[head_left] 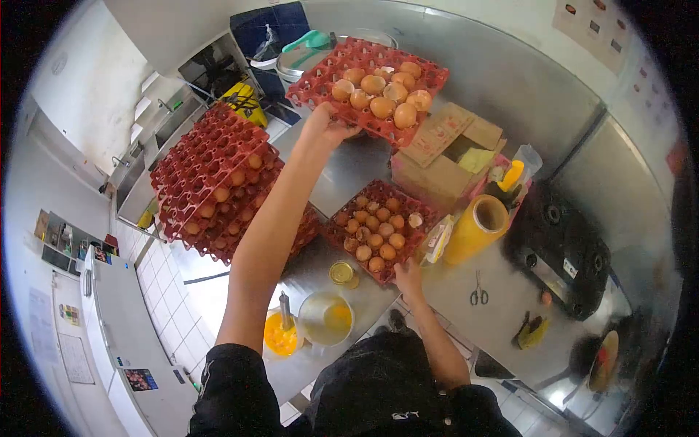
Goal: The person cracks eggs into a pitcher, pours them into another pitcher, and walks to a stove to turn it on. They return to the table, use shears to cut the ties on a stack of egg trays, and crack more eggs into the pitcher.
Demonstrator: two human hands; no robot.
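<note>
The right hand (408, 275) rests on the near edge of an egg tray (378, 229) lying on the tabletop (495, 291); its grip cannot be told. Farther off, the left hand (324, 127) grasps a raised tray (368, 84) of eggs, above the carton (444, 156).

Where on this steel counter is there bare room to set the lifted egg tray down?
Bare steel shows between the tray stack and the cardboard box, beneath the raised tray, and around the scissors. The near edge by the bowl is crowded.

Single head view, steeply downward
</note>
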